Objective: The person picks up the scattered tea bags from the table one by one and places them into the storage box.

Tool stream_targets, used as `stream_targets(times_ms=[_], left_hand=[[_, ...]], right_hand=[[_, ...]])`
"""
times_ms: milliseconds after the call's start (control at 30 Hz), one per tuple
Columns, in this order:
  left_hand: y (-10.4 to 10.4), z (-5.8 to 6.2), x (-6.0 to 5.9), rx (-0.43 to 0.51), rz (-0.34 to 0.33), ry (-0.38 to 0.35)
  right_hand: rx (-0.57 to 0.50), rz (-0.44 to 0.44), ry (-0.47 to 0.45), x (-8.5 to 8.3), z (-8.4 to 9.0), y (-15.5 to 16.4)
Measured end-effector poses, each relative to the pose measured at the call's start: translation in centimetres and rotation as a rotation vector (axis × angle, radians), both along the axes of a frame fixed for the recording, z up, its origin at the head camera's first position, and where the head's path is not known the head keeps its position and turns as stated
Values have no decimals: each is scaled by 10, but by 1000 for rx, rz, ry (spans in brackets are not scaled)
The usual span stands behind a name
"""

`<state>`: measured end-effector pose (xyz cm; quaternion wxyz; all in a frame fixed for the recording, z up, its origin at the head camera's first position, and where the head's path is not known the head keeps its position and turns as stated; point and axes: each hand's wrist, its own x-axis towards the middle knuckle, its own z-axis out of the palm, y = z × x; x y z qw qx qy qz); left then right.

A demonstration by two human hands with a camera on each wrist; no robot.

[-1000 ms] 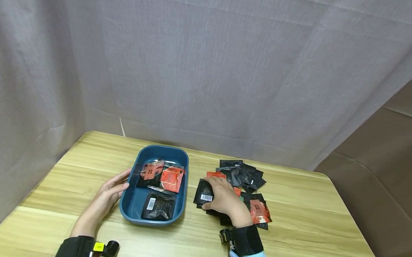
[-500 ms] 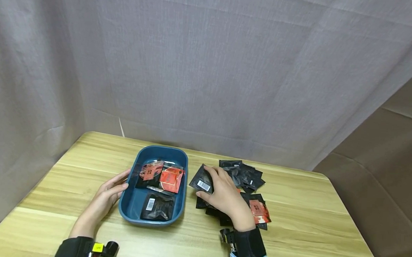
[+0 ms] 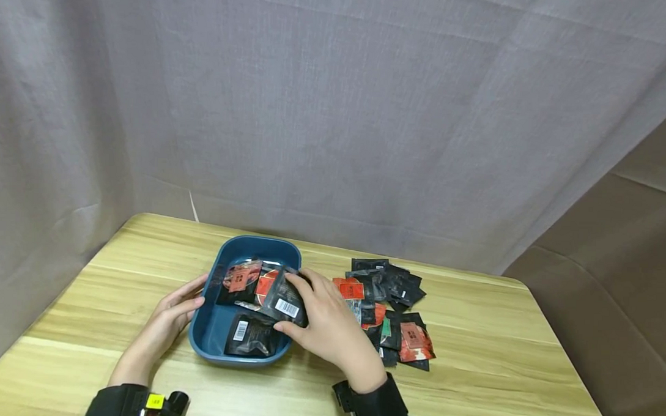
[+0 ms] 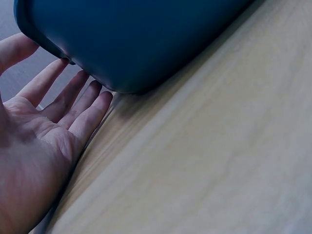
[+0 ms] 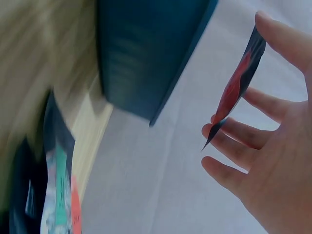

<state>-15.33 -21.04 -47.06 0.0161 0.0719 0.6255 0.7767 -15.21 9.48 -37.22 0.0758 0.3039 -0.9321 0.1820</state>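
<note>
A blue tray sits on the wooden table and holds several black and red sachets. My right hand pinches a black sachet with a barcode between thumb and fingers, just above the tray's right side. In the right wrist view the same sachet shows edge-on, red and black, with the tray beyond it. My left hand rests open and flat against the tray's left wall; the left wrist view shows its straight fingers touching the tray.
A loose pile of black and red sachets lies on the table to the right of the tray. A grey curtain hangs close behind the table. The table's far edge runs just beyond the pile.
My right hand lifted a black barcode sachet off the pile and carried it left, over the tray's right side. The left hand stayed at the tray's left wall.
</note>
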Motion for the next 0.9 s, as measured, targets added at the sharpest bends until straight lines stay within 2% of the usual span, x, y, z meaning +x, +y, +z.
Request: stream_targets(times_ms=[433, 900], left_hand=[[-1, -1, 0, 28, -16, 20], [0, 1, 1, 8, -11, 15]], right_hand=[[103, 139, 42, 14, -13, -33], [135, 94, 24, 15, -24, -37]])
